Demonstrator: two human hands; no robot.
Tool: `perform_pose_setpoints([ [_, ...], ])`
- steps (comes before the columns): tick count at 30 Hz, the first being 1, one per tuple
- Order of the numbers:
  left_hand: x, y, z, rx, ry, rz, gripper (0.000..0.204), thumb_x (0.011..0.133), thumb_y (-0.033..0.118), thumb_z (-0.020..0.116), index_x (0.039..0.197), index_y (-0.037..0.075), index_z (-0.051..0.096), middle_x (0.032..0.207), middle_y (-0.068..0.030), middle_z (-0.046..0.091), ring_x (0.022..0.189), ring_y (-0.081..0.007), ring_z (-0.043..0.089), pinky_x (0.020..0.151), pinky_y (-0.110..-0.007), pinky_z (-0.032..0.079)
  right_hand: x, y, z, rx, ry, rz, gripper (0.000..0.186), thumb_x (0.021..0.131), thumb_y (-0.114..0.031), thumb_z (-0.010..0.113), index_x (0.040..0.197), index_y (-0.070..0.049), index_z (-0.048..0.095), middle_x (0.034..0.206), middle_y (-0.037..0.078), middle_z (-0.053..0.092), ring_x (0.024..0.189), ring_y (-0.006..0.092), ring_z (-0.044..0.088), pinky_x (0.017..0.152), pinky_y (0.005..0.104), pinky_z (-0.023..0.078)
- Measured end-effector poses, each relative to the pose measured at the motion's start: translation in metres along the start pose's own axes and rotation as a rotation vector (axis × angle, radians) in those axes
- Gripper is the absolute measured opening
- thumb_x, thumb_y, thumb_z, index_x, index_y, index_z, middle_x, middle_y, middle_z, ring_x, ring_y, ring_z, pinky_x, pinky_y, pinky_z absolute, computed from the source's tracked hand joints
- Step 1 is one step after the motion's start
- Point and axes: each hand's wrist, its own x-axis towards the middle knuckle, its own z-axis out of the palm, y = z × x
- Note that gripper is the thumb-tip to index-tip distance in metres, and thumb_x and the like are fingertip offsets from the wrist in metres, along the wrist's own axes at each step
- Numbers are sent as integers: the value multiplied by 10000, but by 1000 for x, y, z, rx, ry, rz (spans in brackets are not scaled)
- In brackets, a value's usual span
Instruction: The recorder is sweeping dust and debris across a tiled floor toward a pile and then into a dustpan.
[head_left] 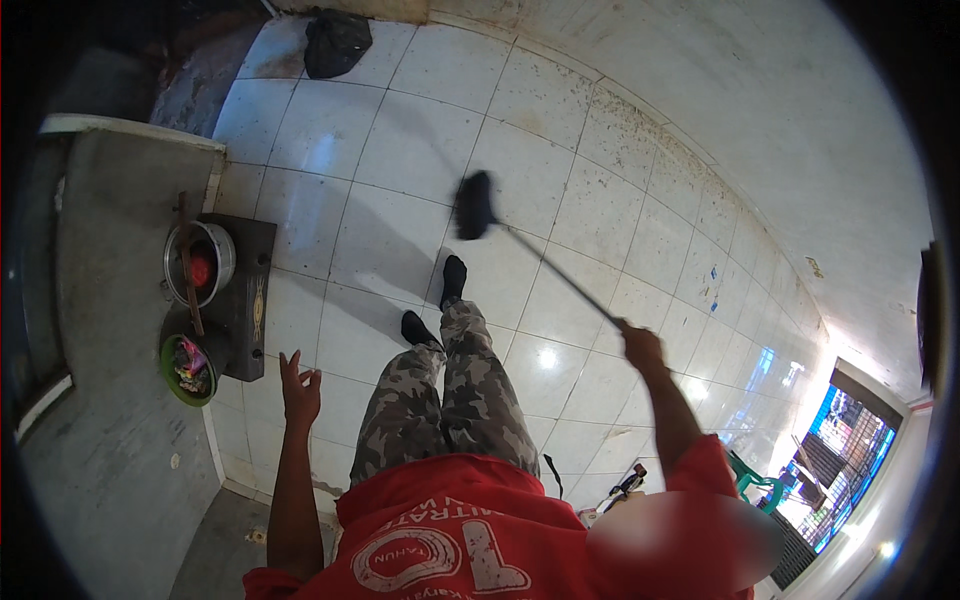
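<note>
My right hand [642, 347] grips the upper end of a thin dark handle belonging to a broom [565, 278]. The dark broom head [474, 205], a little smeared by motion, is over the white floor tiles [510, 270] just ahead of my feet. Nothing is in my left hand [300, 392], which is raised at my left side with its fingers apart. The nearest things to that hand are a dark gas stove [252, 300] and a green bowl [188, 370] with colourful small items in it.
On the stove stands a metal pot [225, 262] with something red inside and a wooden stick [188, 280] across it. A black plastic bag [336, 44] lies at the far left by the wall. Dark specks are scattered along the right wall's foot. A green chair [755, 482] stands at the right.
</note>
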Motion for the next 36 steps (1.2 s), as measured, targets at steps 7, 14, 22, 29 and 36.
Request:
perform_pose_setpoints([
  [7,-33,-65,10,14,-61,-124,572,841,116,582,1340,37,315,1437,-248,107,952,-241,588,800,-312,489,-77,66,-63,-24,81,385,283,912,-225,425,1152,-105,514,838,205,632,805,364,632,675,470,514],
  [14,-40,-89,23,155,-95,-66,570,839,112,583,1336,26,317,1438,-247,101,980,-270,590,814,-319,493,-145,-6,-14,1,68,67,444,900,-214,428,1333,-289,361,725,175,612,619,344,617,536,471,491],
  [22,-39,-26,44,43,-27,-4,602,848,71,566,1363,25,255,1443,-199,166,963,-221,584,838,-303,467,-62,-155,66,297,-80,-176,354,884,-206,434,1232,-161,483,870,170,630,817,338,635,688,460,516],
  [29,-89,18,71,104,-3,-82,583,845,93,572,1355,46,292,1445,-216,150,958,-221,590,842,-313,460,-79,177,116,-36,-55,-2,435,863,-146,472,1283,-247,427,793,147,614,757,303,624,633,437,496],
  [36,-110,64,155,284,-111,-12,585,832,97,588,1343,45,308,1450,-216,119,979,-234,585,835,-320,468,-128,325,72,-47,24,498,368,905,-218,432,1271,-185,449,861,172,643,808,334,643,676,438,522],
])
